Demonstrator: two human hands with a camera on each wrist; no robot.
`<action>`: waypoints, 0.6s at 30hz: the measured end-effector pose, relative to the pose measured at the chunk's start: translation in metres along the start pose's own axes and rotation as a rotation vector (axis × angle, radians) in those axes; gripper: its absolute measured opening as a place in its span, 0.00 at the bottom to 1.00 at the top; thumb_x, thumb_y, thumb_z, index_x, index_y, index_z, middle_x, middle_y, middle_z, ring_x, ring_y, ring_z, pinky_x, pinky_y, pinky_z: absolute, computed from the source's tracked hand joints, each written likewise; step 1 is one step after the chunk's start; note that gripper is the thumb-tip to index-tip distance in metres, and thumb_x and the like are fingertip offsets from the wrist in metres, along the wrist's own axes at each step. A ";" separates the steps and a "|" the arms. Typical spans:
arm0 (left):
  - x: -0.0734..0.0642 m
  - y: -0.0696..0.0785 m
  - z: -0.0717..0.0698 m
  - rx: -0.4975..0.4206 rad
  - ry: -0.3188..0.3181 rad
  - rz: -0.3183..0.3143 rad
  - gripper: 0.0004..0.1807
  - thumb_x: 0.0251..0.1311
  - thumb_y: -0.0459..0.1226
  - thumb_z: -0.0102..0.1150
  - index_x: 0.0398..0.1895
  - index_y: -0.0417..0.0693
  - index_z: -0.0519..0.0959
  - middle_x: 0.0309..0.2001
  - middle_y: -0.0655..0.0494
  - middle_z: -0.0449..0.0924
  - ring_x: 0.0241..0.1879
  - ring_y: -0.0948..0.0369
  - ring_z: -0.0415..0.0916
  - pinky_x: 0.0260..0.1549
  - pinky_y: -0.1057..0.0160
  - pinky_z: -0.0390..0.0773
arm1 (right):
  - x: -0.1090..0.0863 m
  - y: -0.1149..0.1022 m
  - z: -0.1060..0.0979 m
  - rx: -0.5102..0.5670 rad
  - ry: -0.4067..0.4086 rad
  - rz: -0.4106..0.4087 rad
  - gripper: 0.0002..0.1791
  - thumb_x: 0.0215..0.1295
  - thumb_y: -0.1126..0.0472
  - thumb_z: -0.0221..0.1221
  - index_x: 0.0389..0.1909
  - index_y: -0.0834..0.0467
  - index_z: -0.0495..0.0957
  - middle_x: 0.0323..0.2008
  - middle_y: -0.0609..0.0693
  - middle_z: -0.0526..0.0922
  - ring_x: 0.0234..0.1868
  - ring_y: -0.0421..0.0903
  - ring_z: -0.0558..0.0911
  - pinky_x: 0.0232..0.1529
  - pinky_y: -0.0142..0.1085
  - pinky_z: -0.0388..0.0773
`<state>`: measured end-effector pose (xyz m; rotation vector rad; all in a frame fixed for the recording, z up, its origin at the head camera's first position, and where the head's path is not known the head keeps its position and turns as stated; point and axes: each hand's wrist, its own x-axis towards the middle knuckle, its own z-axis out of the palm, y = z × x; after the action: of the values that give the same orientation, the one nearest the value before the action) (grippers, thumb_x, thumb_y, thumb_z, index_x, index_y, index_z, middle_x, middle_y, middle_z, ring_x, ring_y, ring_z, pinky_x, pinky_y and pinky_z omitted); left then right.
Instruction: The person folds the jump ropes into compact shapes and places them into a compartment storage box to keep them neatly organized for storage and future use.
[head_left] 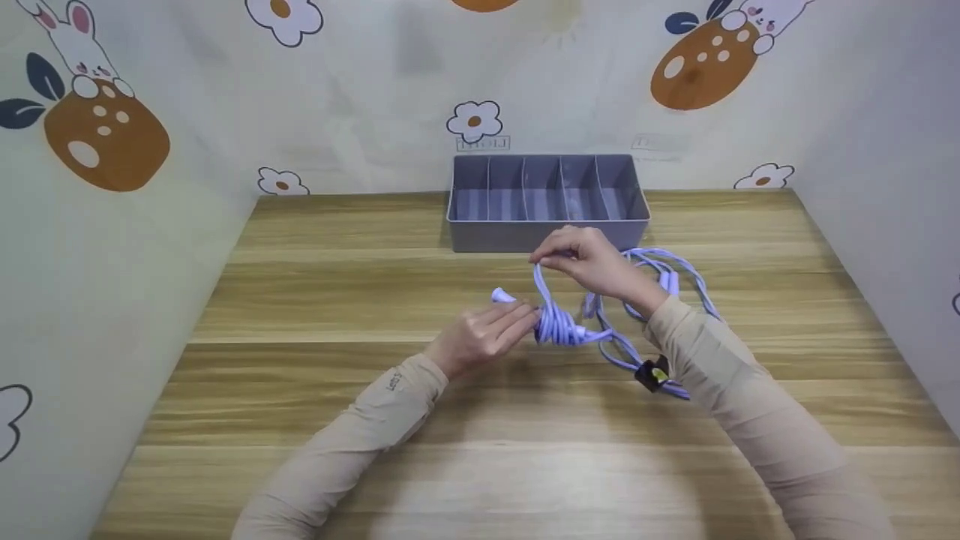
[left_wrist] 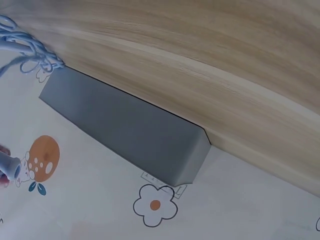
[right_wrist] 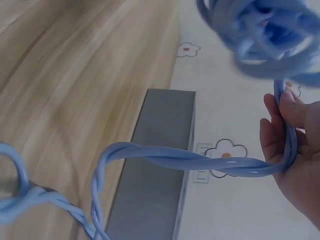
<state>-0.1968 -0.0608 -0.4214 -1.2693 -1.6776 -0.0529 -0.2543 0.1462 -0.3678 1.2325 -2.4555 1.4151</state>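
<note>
A glossy blue cord point(head_left: 559, 326) is wound in tight turns near a pale, flared, handle-like end point(head_left: 501, 295). My left hand point(head_left: 484, 336) grips this bundle from the left; its fingers partly hide the grip. Above the coil, my right hand point(head_left: 589, 259) pinches a raised length of the cord between thumb and fingers. In the right wrist view the cord point(right_wrist: 210, 162) looks twisted from strands and crosses the right palm point(right_wrist: 300, 150). At the left wrist view's edge the flared end point(left_wrist: 11, 166) shows, the left hand mostly out of frame.
Loose loops of the cord point(head_left: 694, 274) lie on the wooden table point(head_left: 315, 300) around the right forearm. A small black piece point(head_left: 651, 373) with a yellow-green mark lies beside that forearm. Behind the hands stands a grey divided box point(head_left: 547, 236), against a patterned backdrop point(head_left: 375, 112).
</note>
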 end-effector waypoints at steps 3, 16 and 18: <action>0.003 -0.001 -0.001 -0.038 0.039 -0.044 0.14 0.65 0.30 0.42 0.39 0.40 0.81 0.38 0.50 0.83 0.36 0.60 0.81 0.38 0.68 0.79 | -0.003 0.011 0.006 0.114 -0.013 0.032 0.07 0.58 0.71 0.56 0.34 0.70 0.81 0.33 0.61 0.82 0.33 0.43 0.78 0.34 0.25 0.75; 0.000 -0.006 0.007 -0.151 0.150 -0.323 0.11 0.47 0.25 0.55 0.37 0.36 0.79 0.34 0.46 0.83 0.28 0.57 0.82 0.32 0.66 0.81 | -0.017 0.030 0.048 0.566 0.066 0.278 0.13 0.53 0.76 0.49 0.34 0.64 0.80 0.30 0.38 0.82 0.35 0.34 0.79 0.40 0.26 0.76; 0.000 -0.006 0.007 -0.151 0.158 -0.333 0.13 0.44 0.24 0.55 0.37 0.36 0.79 0.33 0.47 0.83 0.26 0.57 0.81 0.31 0.65 0.81 | -0.018 0.028 0.050 0.549 0.083 0.277 0.14 0.53 0.73 0.49 0.32 0.57 0.80 0.28 0.35 0.81 0.33 0.33 0.78 0.37 0.24 0.75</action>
<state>-0.2066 -0.0599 -0.4223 -1.0519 -1.7548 -0.4754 -0.2444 0.1272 -0.4240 0.8808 -2.3263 2.2719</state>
